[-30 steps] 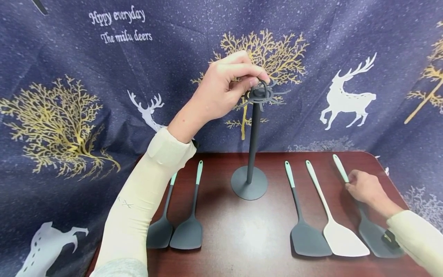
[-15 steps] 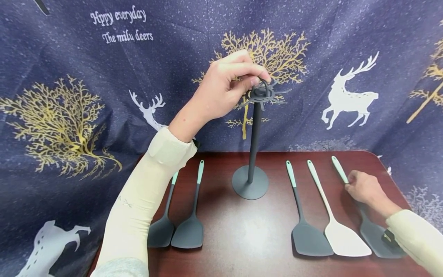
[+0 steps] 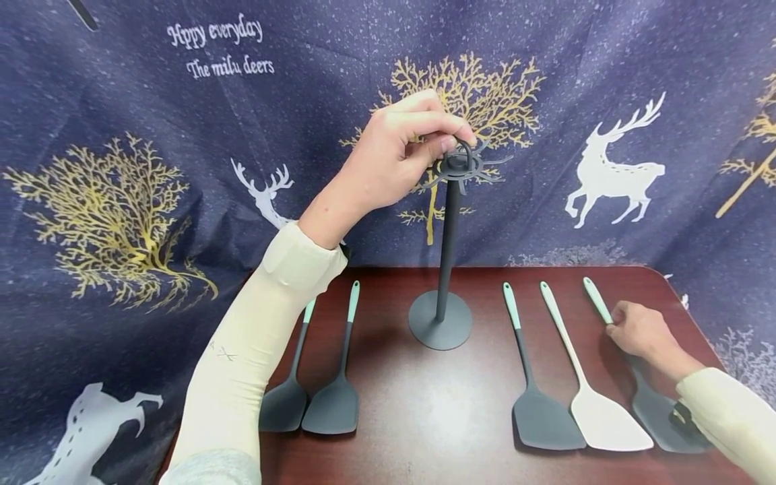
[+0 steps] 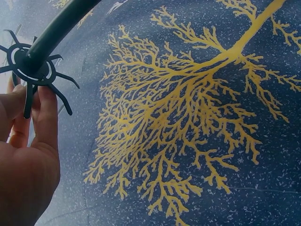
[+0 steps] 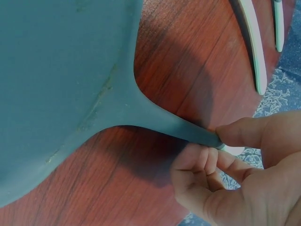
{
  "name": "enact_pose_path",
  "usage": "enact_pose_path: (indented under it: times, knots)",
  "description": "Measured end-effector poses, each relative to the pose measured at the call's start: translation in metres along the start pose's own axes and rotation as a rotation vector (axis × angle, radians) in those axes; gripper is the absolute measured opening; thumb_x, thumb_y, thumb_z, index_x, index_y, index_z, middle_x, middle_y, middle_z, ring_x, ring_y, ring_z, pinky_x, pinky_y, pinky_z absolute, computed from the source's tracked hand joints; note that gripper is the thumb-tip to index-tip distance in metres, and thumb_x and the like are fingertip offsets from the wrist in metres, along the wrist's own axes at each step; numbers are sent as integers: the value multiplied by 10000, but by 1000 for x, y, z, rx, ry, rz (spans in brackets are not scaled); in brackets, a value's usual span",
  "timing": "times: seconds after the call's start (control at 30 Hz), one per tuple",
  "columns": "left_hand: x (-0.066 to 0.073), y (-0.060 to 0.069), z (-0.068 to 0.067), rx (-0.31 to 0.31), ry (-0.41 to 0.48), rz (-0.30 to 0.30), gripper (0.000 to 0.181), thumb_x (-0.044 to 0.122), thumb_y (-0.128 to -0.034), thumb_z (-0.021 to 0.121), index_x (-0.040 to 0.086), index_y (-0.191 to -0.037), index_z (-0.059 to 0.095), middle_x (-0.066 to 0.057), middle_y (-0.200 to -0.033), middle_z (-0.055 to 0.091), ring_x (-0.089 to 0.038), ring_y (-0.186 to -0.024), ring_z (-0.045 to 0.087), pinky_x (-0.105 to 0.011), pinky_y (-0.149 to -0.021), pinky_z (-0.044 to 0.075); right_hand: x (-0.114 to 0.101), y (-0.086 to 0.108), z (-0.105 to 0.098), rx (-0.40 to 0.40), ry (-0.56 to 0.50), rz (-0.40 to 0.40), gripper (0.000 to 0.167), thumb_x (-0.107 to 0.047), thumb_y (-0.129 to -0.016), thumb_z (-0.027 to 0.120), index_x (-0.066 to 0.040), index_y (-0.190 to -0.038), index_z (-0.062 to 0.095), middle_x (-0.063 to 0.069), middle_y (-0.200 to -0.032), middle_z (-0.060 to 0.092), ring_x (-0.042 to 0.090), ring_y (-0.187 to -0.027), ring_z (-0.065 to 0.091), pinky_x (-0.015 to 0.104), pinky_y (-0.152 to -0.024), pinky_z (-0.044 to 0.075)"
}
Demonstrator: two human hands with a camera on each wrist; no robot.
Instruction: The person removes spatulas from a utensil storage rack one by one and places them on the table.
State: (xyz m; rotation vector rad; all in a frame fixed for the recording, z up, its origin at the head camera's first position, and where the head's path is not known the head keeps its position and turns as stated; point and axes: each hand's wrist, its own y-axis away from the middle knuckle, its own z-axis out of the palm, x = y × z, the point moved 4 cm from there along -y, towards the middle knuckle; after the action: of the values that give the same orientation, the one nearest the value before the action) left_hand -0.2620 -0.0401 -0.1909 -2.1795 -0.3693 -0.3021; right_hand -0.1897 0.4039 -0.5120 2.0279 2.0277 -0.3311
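A dark grey utensil stand (image 3: 446, 249) stands upright near the back of the table, with a round base and a ring of hooks at its top. My left hand (image 3: 394, 151) pinches the loop above the hooks between thumb and fingers; in the left wrist view the hook ring (image 4: 33, 66) is bare. At the right, my right hand (image 3: 644, 330) pinches the rightmost turner (image 3: 597, 300) where its mint handle meets the grey shaft. Its broad grey blade (image 5: 61, 89) fills much of the right wrist view. Whether this turner touches the table is unclear.
Left of it lie a white turner (image 3: 609, 421) and a grey turner (image 3: 545, 421), handles pointing back. Two more grey turners (image 3: 333, 407) lie at the left, one partly behind the left sleeve (image 3: 236, 364). A patterned blue cloth (image 3: 339, 40) hangs behind the table (image 3: 436, 451).
The head view has shifted slightly. Both hands keep their hold, the left on the stand's loop and the right on the turner, with barely any movement.
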Motion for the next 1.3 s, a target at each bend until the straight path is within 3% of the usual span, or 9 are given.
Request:
enact_pose_path:
  times: [0.37,1.3]
  knots:
    - [1,-1,0,1,-4,32,172,32,-1023,681,98,-1083,828,-26,-886,572,-97,-732,441,-270,-641,398,0,1,0,-5,-2,21,195,-80,-841,738,49,-860,593,238,-776,640,494,-735,625,638,-678,497]
    - [1,0,-1,-3,-21,30,177,32,-1022,683,102,-1089,830,-24,-880,573,-97,-702,430,-265,-612,375,5,0,5,-12,-20,40,213,-110,-826,744,52,-841,606,221,-768,644,463,-724,625,617,-669,512]
